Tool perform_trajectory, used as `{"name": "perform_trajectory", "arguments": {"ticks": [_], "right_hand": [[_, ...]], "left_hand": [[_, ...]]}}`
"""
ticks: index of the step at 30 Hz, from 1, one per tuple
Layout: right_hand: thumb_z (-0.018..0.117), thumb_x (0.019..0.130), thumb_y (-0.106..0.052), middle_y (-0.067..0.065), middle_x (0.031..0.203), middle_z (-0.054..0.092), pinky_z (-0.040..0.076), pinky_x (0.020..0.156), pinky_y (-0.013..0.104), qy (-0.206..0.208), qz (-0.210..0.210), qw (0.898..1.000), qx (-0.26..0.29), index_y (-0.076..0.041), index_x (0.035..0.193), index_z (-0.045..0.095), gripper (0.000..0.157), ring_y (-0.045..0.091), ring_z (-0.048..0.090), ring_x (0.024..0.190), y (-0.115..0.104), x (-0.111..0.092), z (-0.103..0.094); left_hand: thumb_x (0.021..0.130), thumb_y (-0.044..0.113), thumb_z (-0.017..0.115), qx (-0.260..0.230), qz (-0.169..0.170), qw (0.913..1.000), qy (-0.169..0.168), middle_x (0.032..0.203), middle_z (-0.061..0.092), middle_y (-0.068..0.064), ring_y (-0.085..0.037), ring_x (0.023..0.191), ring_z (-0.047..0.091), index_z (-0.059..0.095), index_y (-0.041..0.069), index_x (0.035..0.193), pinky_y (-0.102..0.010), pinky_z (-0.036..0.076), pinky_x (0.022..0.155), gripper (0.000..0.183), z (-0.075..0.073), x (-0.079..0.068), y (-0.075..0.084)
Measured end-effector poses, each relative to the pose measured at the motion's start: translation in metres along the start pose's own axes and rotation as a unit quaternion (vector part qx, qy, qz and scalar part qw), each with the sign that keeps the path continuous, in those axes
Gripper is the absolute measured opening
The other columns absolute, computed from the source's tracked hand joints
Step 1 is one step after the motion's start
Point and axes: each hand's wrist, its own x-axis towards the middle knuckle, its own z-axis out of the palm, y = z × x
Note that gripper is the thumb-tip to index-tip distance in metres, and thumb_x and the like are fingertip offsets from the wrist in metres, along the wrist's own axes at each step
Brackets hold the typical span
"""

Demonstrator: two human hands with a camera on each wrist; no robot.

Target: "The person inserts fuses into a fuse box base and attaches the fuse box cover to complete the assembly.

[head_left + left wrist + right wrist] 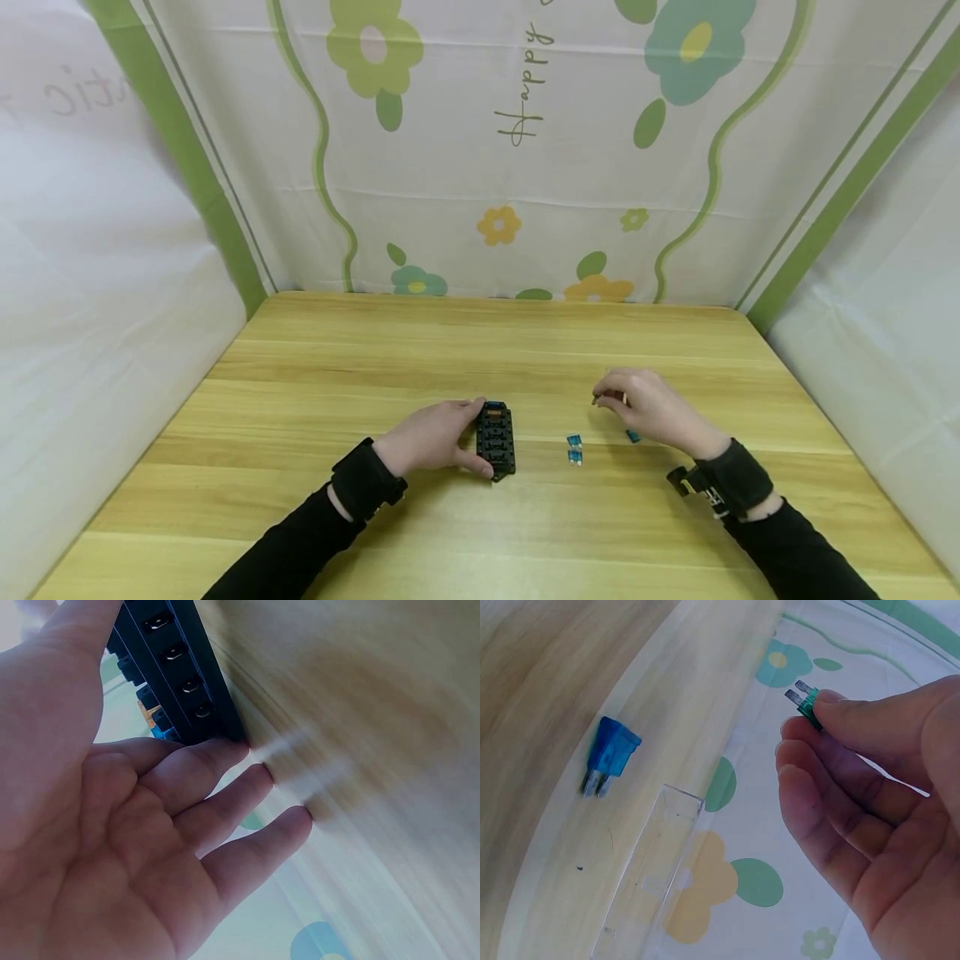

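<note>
My left hand (435,435) holds a black fuse block (496,454) on the table, thumb at its near end and index finger at its far end. The left wrist view shows the block's side (176,671) with a row of round holes; the other fingers reach down to the wood. A blue fuse and an orange fuse (494,413) sit at the block's far end. Above the table, my right hand (870,795) pinches a green blade fuse (807,705) between thumb and index finger, metal prongs pointing outward. Below that hand lies a blue blade fuse (615,754).
Two more blue fuses (574,457) lie between the block and my right hand. A clear plastic case (649,874) rests on the wood in the right wrist view. White printed curtains (450,167) enclose the wooden table (375,350) at the back and sides.
</note>
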Motion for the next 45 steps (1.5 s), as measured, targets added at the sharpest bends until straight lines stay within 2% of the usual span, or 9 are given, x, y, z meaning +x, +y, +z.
{"name": "perform_trajectory", "arguments": {"ticks": [19,28,34,45], "right_hand": [[0.073,0.083,-0.010,-0.011,0.083,0.061,0.045,0.061,0.018,0.006,0.000,0.999,-0.039,-0.017,0.090,0.069,0.011,-0.001,0.056,0.072,-0.010,0.010,0.006],[0.070,0.086,-0.009,-0.010,0.084,0.061,0.047,0.064,0.021,-0.015,-0.005,1.000,0.002,-0.016,0.091,0.068,0.009,0.000,0.055,0.074,-0.018,0.020,0.011],[0.068,0.088,-0.010,-0.009,0.087,0.061,0.048,0.065,0.024,-0.026,-0.020,0.999,0.014,-0.015,0.093,0.067,0.007,0.001,0.056,0.076,-0.029,0.031,0.014],[0.069,0.087,-0.009,-0.007,0.088,0.059,0.044,0.063,0.019,-0.009,-0.065,0.998,0.017,-0.014,0.093,0.067,0.008,0.003,0.055,0.075,-0.043,0.045,0.026]], "left_hand": [[0.073,0.073,0.059,0.001,0.000,1.0000,0.002,0.143,0.041,-0.014,-0.026,0.129,0.041,0.026,0.004,0.151,-0.036,0.033,0.102,0.109,-0.001,0.000,-0.001],[0.073,0.071,0.061,-0.002,0.000,1.0000,0.003,0.143,0.041,-0.015,-0.027,0.129,0.042,0.027,0.003,0.150,-0.036,0.033,0.102,0.108,-0.003,0.000,0.000],[0.074,0.071,0.061,-0.002,0.001,1.0000,0.004,0.142,0.041,-0.015,-0.027,0.128,0.042,0.027,0.003,0.150,-0.036,0.033,0.101,0.108,-0.003,0.000,0.000],[0.074,0.072,0.060,-0.007,0.011,0.9999,-0.002,0.142,0.042,-0.015,-0.025,0.128,0.042,0.027,0.000,0.149,-0.034,0.033,0.102,0.109,-0.003,0.000,0.000]]}}
